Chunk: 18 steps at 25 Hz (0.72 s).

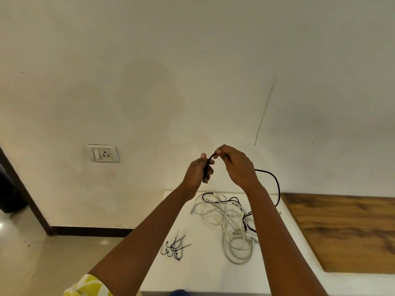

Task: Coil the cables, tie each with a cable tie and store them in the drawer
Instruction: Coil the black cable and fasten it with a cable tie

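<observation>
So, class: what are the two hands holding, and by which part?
A black cable. Both the left hand and right hand pinch it near one end, raised above the table; the rest trails down.

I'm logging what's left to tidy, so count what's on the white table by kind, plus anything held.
Black braided cable, held up by left hand and right hand: 1
Tangled heap of white and black cables: 1, separate cables not countable
Black cable ties: roughly 6
Total: about 8
</observation>
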Tool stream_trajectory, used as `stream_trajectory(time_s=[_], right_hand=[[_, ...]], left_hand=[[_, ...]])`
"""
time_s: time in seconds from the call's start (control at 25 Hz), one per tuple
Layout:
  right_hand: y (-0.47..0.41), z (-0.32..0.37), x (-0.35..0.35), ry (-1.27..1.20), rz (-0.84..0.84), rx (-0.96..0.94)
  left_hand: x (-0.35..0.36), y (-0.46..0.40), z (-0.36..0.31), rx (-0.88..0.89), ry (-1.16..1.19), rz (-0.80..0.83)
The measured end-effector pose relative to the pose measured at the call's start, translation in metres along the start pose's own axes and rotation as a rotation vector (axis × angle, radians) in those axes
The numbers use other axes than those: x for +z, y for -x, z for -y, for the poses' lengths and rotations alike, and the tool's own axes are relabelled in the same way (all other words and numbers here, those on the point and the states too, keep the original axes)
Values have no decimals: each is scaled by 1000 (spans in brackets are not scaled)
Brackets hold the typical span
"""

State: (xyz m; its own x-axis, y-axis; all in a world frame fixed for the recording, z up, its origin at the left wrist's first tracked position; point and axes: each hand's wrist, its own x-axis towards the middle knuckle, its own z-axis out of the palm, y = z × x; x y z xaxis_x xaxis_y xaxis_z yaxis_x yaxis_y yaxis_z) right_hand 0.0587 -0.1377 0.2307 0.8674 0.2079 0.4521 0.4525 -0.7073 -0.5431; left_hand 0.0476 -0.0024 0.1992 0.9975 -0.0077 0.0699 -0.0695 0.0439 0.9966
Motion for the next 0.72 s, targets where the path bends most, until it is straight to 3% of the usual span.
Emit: stream_trajectory(time_s=[0.24,0.44,0.6,0.72], right_hand=[[-13,-6,-2,-72,4,48],[-9,-12,9,-310,54,89],[1,-11,19,-376,92,100],[8,-14,24,-366,129,120]], left_hand=[[7,9,-6,-250,423,298],[7,14,-19,-244,828,413],[0,7,-37,-115,1027,374],[-14,-3,-51,31,1023,215]])
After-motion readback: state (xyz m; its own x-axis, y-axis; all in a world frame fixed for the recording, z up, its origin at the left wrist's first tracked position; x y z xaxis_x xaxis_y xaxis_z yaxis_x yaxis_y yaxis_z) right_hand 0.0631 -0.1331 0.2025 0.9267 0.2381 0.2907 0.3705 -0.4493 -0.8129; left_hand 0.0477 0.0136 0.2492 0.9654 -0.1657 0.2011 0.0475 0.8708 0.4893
